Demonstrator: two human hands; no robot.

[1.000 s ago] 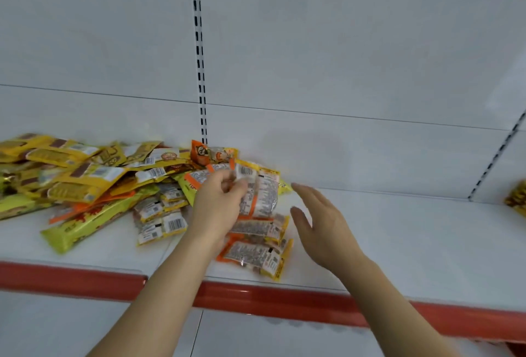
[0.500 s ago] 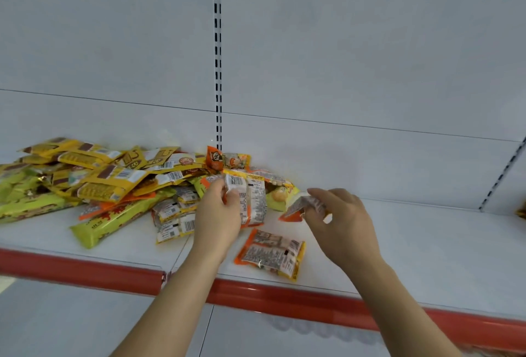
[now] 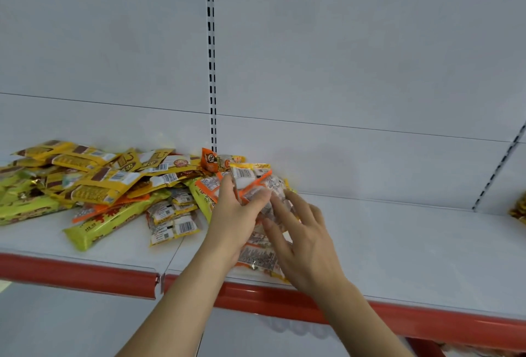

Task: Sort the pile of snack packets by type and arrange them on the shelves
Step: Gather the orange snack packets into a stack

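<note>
Two hands meet over the right end of the pile of snack packets (image 3: 119, 186) on the white shelf (image 3: 398, 237). The left hand (image 3: 236, 214) pinches a small bunch of orange-edged packets (image 3: 250, 183) between thumb and curled fingers, held upright; at least two barcoded backs show in the bunch, though the exact number is blurred. The right hand (image 3: 301, 240) comes in just right of that grip with fingers spread and fairly straight, fingertips touching the bunch; I cannot tell whether it grips anything. Directly below the grip, partly under both hands, one or two more orange-edged packets (image 3: 259, 257) lie flat near the shelf's red front lip (image 3: 85, 277). Left of the grip lie two small yellow-trimmed packets (image 3: 173, 220) with barcodes up, and beyond them one long green-yellow bar (image 3: 111, 223). Farther left the heap holds too many overlapping yellow wafer packets (image 3: 94, 186) for a sure count, roughly eight or more. Both forearms rise from the bottom edge, converging toward the grip.
</note>
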